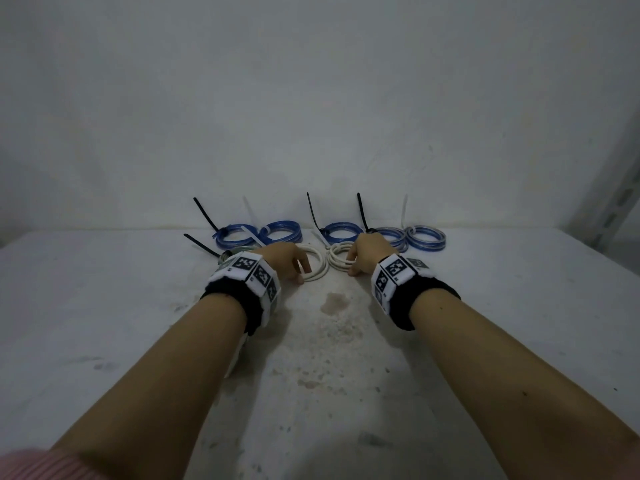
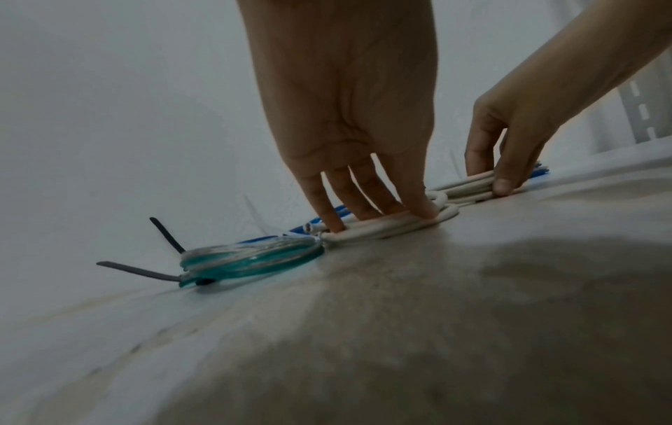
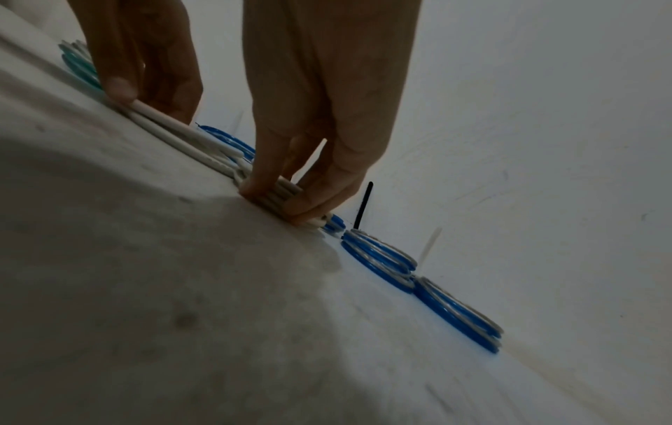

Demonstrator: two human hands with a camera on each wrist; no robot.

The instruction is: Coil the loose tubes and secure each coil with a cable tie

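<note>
Two white tube coils lie side by side, touching, in the middle of the table. My left hand [image 1: 299, 271] holds the left white coil [image 1: 317, 268], thumb on its near rim and fingers [image 2: 382, 207] pressing down inside the loop. My right hand [image 1: 351, 268] pinches the near rim of the right white coil [image 1: 337, 259] between thumb and fingers [image 3: 316, 201]. A thin white strip shows between my left thumb and forefinger; I cannot tell what it is.
Behind the hands, several blue coils [image 1: 424, 237] sit in a row along the wall, each bound with a black or white cable tie [image 1: 362, 211] sticking up. A green coil [image 2: 251, 258] with a black tie lies left of my left hand. A perforated metal post [image 1: 616, 206] stands at the right.
</note>
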